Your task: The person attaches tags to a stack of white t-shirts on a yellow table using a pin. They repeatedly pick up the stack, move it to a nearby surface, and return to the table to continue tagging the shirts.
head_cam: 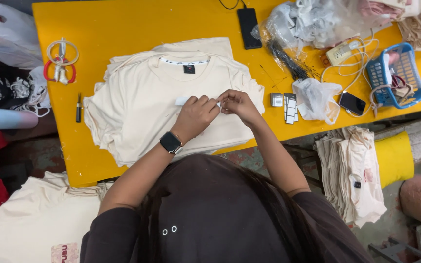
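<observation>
A stack of cream T-shirts point(142, 97) lies on the yellow table point(123, 24), the top one face up with a dark label at its neck. Both hands meet over the shirt's chest. My left hand point(195, 117), with a dark smartwatch on the wrist, pinches a small white tag point(182, 101). My right hand point(239, 105) holds the other end of the same tag, fingers closed on it.
Scissors with rings point(62, 61) and a small black tool point(78, 107) lie left of the stack. A black phone point(249, 28), plastic bags point(313, 22), a small stack of tags point(288, 104), a second phone point(352, 103) and a blue basket point(396, 75) sit to the right. More cream shirts hang at right point(354, 175) and lower left point(30, 224).
</observation>
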